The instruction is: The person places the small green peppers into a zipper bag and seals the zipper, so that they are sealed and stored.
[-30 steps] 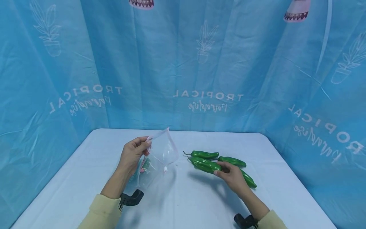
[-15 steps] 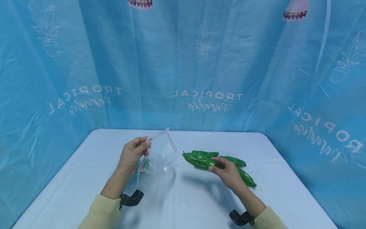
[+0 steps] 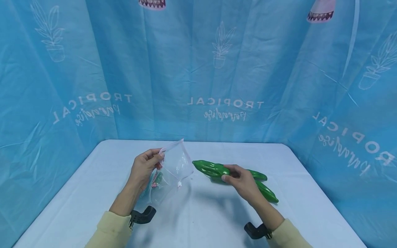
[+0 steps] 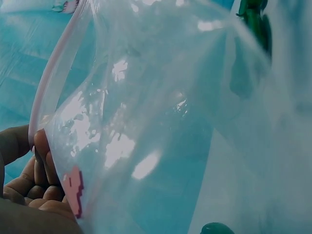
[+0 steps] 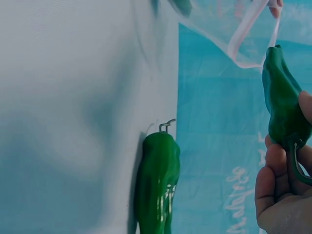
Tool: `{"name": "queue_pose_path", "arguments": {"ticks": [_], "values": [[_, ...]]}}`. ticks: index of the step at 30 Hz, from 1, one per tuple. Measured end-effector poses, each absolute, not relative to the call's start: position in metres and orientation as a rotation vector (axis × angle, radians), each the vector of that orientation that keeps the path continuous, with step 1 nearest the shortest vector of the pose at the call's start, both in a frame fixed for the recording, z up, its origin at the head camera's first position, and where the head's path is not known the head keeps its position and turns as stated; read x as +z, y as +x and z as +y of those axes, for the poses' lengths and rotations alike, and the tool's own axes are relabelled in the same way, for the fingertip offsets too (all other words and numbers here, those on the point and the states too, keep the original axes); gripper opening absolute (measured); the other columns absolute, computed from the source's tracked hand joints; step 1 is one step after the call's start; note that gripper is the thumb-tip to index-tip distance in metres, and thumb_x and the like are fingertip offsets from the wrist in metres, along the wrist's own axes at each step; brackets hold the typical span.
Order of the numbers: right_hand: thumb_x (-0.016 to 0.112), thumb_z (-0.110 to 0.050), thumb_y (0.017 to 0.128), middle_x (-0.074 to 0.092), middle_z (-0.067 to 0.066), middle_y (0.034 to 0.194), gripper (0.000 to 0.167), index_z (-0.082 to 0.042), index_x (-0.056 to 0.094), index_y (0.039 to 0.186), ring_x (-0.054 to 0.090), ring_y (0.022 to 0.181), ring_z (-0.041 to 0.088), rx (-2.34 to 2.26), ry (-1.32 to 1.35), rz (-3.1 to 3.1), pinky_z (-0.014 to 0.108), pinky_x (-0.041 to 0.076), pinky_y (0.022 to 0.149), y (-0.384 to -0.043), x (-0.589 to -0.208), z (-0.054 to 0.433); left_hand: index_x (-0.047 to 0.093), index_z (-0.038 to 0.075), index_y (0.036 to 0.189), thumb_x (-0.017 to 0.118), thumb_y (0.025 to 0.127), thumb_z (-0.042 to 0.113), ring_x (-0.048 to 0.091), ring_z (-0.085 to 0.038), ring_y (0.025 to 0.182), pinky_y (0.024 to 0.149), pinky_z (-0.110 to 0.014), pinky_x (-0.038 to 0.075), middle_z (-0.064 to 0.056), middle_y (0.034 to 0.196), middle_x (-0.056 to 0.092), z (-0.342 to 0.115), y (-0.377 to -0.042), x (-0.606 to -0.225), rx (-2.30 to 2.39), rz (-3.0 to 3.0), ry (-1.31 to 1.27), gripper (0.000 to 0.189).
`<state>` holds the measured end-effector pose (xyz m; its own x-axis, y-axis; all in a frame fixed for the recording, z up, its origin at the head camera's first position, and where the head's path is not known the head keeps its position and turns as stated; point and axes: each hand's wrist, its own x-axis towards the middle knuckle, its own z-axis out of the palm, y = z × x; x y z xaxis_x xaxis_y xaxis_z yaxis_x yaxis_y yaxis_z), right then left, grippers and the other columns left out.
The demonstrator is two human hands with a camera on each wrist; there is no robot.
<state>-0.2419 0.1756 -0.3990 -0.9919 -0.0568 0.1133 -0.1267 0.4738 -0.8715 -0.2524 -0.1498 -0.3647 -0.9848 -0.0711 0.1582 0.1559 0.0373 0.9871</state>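
Observation:
My left hand [image 3: 145,167] pinches the rim of a clear zip bag [image 3: 178,167] and holds it up over the left part of the table. The pinkish zip strip [image 4: 44,92] runs past the fingertips in the left wrist view. A green shape [image 3: 159,178] and a pink print show low on the bag. My right hand [image 3: 242,179] grips a glossy green pepper [image 3: 209,168] near its stem end. In the right wrist view, the held pepper [image 5: 282,102] has its narrow tip turned toward the bag's opening.
Several other green peppers lie on the white table [image 3: 198,220]: one pepper [image 3: 267,193] by the right wrist, another pepper [image 3: 260,175] behind it, and more partly hidden under the held one. A blue printed curtain [image 3: 198,103] encloses the table at the back and sides.
My right hand has moved left and slightly up with the pepper, lifting it from beside the others toward the bag. The left hand and the bag have stayed nearly still.

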Motion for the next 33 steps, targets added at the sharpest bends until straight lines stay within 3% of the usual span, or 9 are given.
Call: {"name": "queue_pose_path", "arguments": {"ticks": [13,23,33], "values": [[0.074,-0.030,0.081,0.066,-0.001,0.102,0.043,-0.020,0.062,0.121,0.060,0.093,0.014,1.485,0.263,-2.645,0.028,0.050,0.079,-0.251,-0.386,0.158,0.059,0.000,0.115,0.063,0.091,0.027,0.053,-0.007,0.065,0.073,-0.022,0.048,0.007,0.077,0.059,-0.149,-0.253,-0.365,-2.068,-2.145,-0.092,0.037],[0.074,-0.031,0.080,0.067,-0.002,0.105,0.044,-0.020,0.062,0.121,0.061,0.093,0.013,1.467,0.302,-2.659,0.034,0.052,0.083,-0.258,-0.380,0.144,0.058,-0.001,0.116,0.063,0.090,0.027,0.053,-0.006,0.064,0.067,-0.021,0.048,0.009,0.076,0.059,-0.147,-0.254,-0.367,-2.068,-2.160,-0.078,0.039],[0.074,-0.030,0.081,0.068,0.002,0.101,0.047,-0.013,0.062,0.122,0.061,0.085,0.013,1.438,0.356,-2.675,0.031,0.053,0.075,-0.270,-0.379,0.126,0.058,0.000,0.116,0.063,0.091,0.027,0.053,-0.007,0.064,0.071,-0.021,0.048,0.009,0.076,0.059,-0.145,-0.254,-0.366,-2.062,-2.171,-0.065,0.038]]}}
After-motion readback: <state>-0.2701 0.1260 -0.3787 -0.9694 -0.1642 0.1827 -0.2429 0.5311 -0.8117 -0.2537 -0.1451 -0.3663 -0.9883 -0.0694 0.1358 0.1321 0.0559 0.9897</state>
